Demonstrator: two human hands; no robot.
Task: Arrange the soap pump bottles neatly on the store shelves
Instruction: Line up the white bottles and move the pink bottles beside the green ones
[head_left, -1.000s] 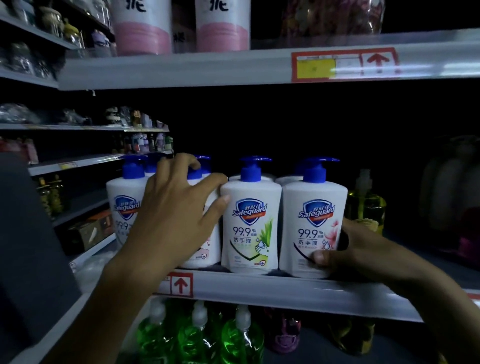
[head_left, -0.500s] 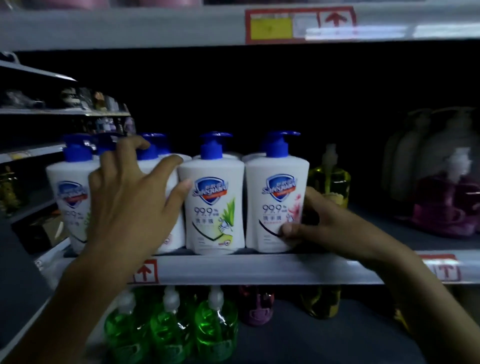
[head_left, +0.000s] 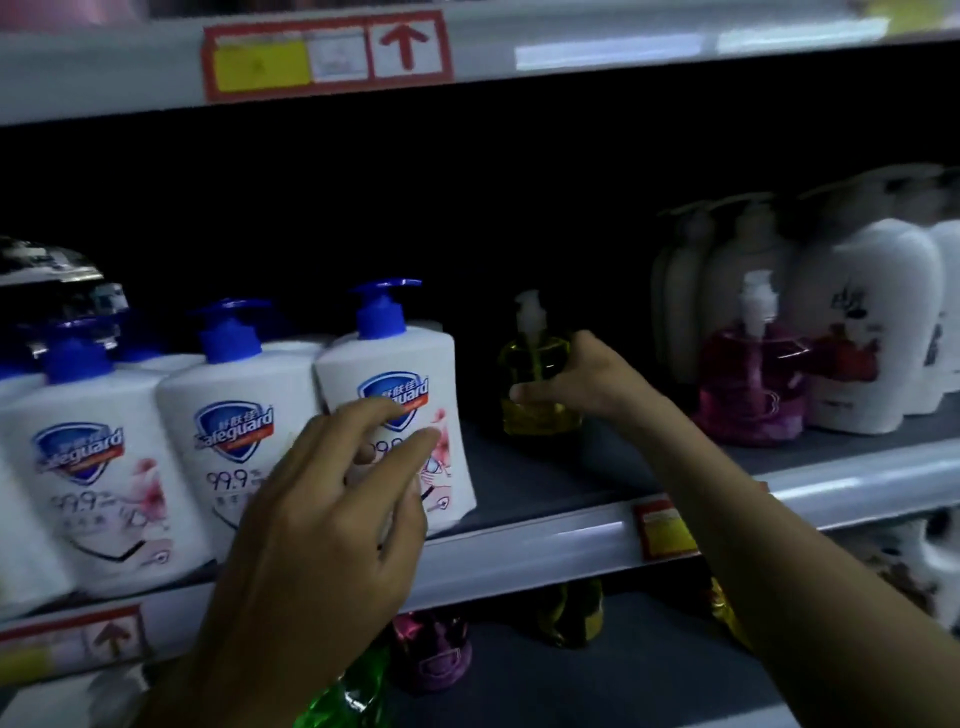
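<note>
Three white blue-pump bottles stand in front at the shelf's left. The left hand hovers before them, fingers loosely spread, holding nothing. The right hand grips one yellow bottle beside them.

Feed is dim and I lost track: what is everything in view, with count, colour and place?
white bottles: at least three in front, more behind; white, blue pumps; middle shelf, left
yellow bottle: one; clear yellow; middle shelf, centre
pink bottle: one; clear pink; middle shelf, right
tall bottles: several; white; behind the pink bottle
green bottle: one; green; lower shelf
purple bottle: one; purple; lower shelf
amber bottle: one; dark yellow; lower shelf
price tags: three; red-edged; shelf rims
left hand: open, in front of the white bottles
right hand: fingers round the yellow bottle
</note>
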